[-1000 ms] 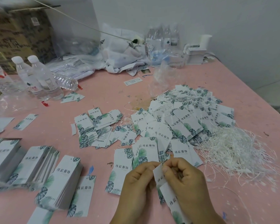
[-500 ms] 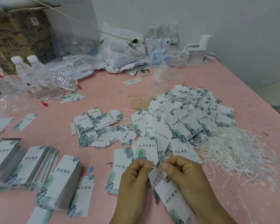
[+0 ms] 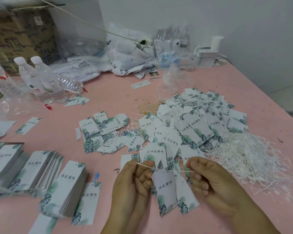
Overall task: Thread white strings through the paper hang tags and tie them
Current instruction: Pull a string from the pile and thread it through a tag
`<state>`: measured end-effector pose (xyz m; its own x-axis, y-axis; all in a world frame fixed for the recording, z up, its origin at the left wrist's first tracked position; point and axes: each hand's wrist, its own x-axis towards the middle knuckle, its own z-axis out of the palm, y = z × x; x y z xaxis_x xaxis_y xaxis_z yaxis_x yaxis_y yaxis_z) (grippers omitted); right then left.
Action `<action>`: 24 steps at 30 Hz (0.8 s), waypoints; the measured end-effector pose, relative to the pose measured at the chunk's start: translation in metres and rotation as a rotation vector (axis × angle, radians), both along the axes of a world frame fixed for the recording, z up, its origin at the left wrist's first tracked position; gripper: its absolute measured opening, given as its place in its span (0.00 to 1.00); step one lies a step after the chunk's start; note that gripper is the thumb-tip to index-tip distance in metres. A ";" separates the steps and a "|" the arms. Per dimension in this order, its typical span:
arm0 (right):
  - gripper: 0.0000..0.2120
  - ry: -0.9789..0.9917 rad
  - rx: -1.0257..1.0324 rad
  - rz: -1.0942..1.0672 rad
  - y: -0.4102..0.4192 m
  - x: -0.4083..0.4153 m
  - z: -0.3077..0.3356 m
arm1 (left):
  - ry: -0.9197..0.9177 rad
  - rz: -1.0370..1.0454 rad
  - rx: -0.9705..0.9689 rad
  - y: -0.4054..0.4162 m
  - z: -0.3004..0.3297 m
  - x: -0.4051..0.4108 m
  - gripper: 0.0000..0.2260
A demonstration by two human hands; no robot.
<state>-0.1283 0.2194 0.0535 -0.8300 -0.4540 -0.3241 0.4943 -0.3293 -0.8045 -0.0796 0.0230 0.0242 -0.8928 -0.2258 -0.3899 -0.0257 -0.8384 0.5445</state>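
- A pink table (image 3: 108,98) fills the view, with a cardboard box (image 3: 22,31) and crumpled plastic bags (image 3: 128,54) along its far edge.
- A wide heap of strung tags (image 3: 198,125) lies at centre right; a smaller scatter of tags (image 3: 100,132) lies just left of it.
- A tangle of loose white strings (image 3: 243,159) lies beside the heap, on its right.
- Neat stacks of unstrung tags (image 3: 41,169) sit at the near left.
- Two upright water bottles (image 3: 41,78) stand at the far left, with a third lying on its side next to them.
- The left hand (image 3: 134,181) and right hand (image 3: 210,181) are held apart over the near edge, each pinching one end of a white string (image 3: 166,170) stretched taut between them.
- Two hang tags (image 3: 169,191) dangle from the middle of that string, between the hands and above the table.
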 end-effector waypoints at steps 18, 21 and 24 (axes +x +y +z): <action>0.25 -0.057 -0.126 0.041 -0.005 0.006 0.002 | 0.105 -0.061 -0.277 0.003 0.017 0.010 0.07; 0.22 -0.018 -0.134 0.047 -0.009 0.010 0.003 | 0.166 -0.139 -0.400 0.010 0.017 0.014 0.05; 0.19 0.078 -0.082 0.038 -0.013 0.012 0.003 | 0.235 -0.219 -0.448 0.016 0.018 0.018 0.06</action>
<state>-0.1163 0.2065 0.0563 -0.8329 -0.5081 -0.2193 0.4443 -0.3777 -0.8124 -0.0618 0.0386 0.0418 -0.9890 -0.1228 -0.0824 -0.0080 -0.5116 0.8592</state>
